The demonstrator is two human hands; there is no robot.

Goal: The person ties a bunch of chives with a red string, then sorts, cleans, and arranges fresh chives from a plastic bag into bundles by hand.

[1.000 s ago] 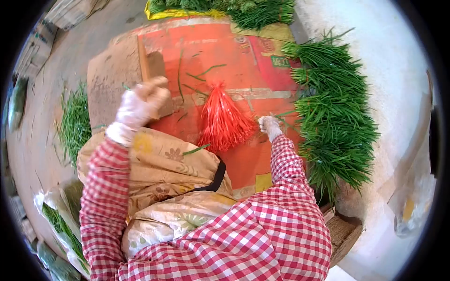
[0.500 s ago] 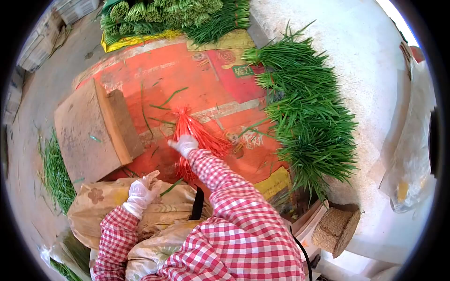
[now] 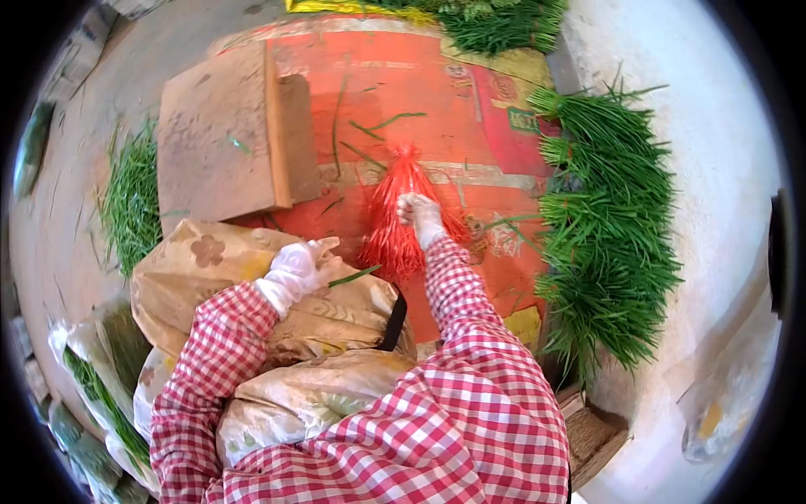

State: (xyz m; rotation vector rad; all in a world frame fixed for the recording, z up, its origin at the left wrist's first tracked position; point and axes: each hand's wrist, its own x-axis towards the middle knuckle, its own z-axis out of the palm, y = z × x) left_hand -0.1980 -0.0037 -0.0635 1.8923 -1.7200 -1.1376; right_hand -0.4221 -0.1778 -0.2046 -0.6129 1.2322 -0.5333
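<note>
As the head view showed, slender bunched greens (image 3: 604, 227) already lay stacked at three o'clock; what remained could not be told. The right hand (image 3: 420, 214) was curled over glossy, fanned red strips (image 3: 384, 220) at twelve, near centre, any pinch unclear. Toward nine, the left hand (image 3: 298, 269) bent loosely over a creased floral apron (image 3: 323, 319), its grip hidden.

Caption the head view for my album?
Right hand at the red strands, left hand over tan cloth, green bunches alongside.
</note>
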